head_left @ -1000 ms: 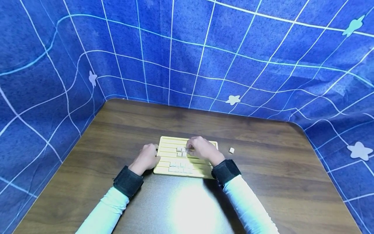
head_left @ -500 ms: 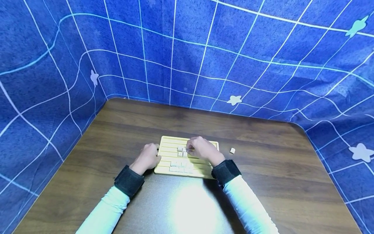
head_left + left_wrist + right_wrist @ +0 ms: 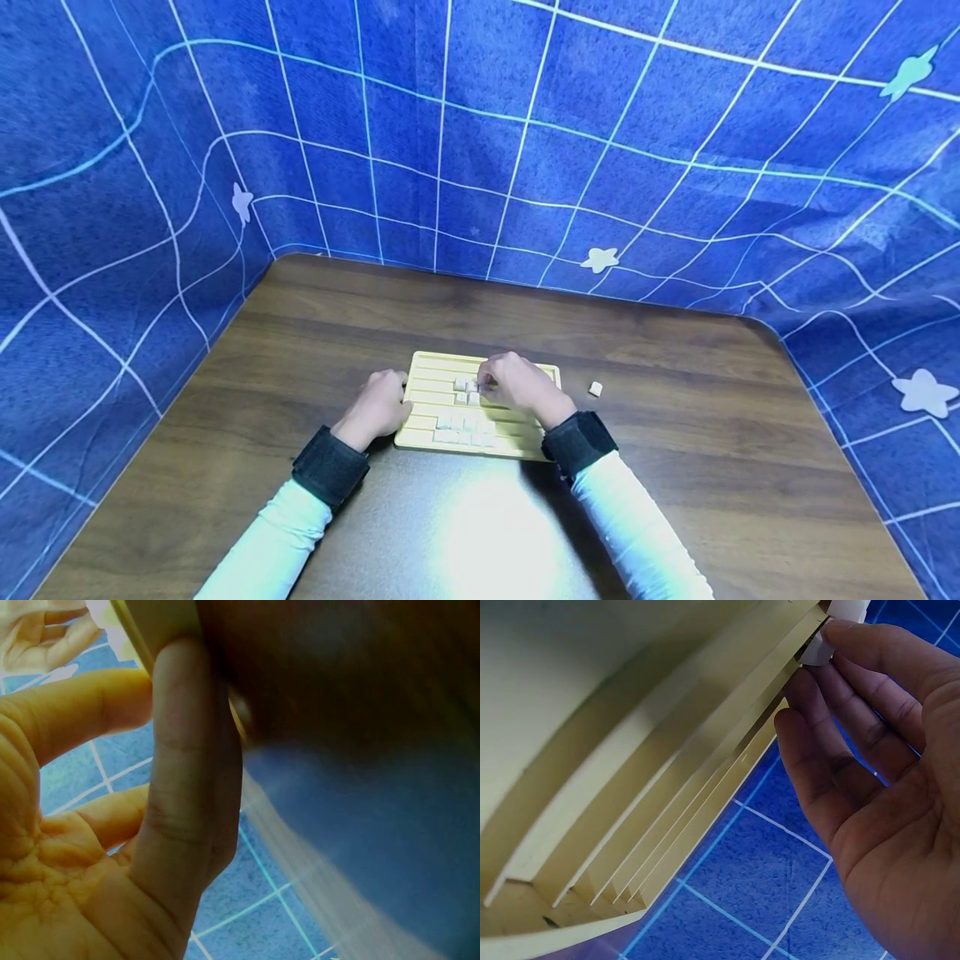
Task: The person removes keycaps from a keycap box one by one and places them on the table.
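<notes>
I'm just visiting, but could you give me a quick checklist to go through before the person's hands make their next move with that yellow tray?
1. Left hand at the left edge of the yellow tray: ok, fingers touch it.
2. Tray lying on the table: ok.
3. Right hand has a grip on the small pale piece: ok, pinched.
4. That piece fully seated in the tray: cannot tell, fingers partly hide it.
5. Every piece on the tray: not ok, a loose piece lies on the table to its right.
6. Markings on the pieces readable: cannot tell, too small.
</notes>
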Demonstrator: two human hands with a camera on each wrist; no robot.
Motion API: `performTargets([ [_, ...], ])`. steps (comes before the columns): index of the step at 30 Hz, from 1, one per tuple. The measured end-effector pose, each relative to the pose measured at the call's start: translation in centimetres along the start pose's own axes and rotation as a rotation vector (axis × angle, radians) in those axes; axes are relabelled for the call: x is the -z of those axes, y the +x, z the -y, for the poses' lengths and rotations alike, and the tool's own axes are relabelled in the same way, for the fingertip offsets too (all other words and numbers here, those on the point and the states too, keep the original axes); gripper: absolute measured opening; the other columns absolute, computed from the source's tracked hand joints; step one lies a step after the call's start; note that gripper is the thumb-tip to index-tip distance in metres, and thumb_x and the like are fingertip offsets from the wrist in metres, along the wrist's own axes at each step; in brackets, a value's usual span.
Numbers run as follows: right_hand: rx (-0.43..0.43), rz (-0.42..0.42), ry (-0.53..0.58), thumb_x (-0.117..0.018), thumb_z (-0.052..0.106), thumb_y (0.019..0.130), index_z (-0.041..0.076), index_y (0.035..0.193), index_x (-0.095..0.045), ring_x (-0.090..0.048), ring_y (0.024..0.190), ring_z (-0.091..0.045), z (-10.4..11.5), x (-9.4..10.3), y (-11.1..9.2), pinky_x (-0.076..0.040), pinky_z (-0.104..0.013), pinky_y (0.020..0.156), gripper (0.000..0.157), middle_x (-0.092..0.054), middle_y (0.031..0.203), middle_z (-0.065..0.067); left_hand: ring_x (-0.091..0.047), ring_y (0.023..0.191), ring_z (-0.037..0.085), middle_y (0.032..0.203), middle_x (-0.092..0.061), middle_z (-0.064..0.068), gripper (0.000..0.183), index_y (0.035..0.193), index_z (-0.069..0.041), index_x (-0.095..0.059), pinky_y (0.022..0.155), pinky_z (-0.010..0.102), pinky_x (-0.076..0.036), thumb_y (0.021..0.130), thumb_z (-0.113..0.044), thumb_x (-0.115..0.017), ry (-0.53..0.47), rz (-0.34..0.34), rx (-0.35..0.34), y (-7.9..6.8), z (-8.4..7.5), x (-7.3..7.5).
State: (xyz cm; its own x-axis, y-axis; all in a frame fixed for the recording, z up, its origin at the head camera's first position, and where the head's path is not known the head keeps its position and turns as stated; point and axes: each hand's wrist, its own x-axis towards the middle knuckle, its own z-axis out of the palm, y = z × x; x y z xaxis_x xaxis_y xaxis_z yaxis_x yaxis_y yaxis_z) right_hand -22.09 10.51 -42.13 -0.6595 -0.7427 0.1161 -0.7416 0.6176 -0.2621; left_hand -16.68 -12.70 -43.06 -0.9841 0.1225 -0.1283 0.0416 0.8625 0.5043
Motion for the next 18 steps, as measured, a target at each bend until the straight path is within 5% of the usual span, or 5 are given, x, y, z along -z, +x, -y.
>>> performTargets([
  [18,0.005,-0.068,-0.017,-0.068,0.005,0.075,0.010,0.077,-0.067,-0.057,0.069,-0.009,-0.2,1.1,-1.0,-0.054,-0.030,0.062,0.006,-0.066,0.076,-0.001,-0.056,0.086,0.031,0.093,-0.059,0.017,0.027,0.108,0.004,-0.061,0.077,0.049,-0.050,0.084,-0.009,-0.061,0.008,-0.004,-0.001,-0.1,0.0,-0.1],
])
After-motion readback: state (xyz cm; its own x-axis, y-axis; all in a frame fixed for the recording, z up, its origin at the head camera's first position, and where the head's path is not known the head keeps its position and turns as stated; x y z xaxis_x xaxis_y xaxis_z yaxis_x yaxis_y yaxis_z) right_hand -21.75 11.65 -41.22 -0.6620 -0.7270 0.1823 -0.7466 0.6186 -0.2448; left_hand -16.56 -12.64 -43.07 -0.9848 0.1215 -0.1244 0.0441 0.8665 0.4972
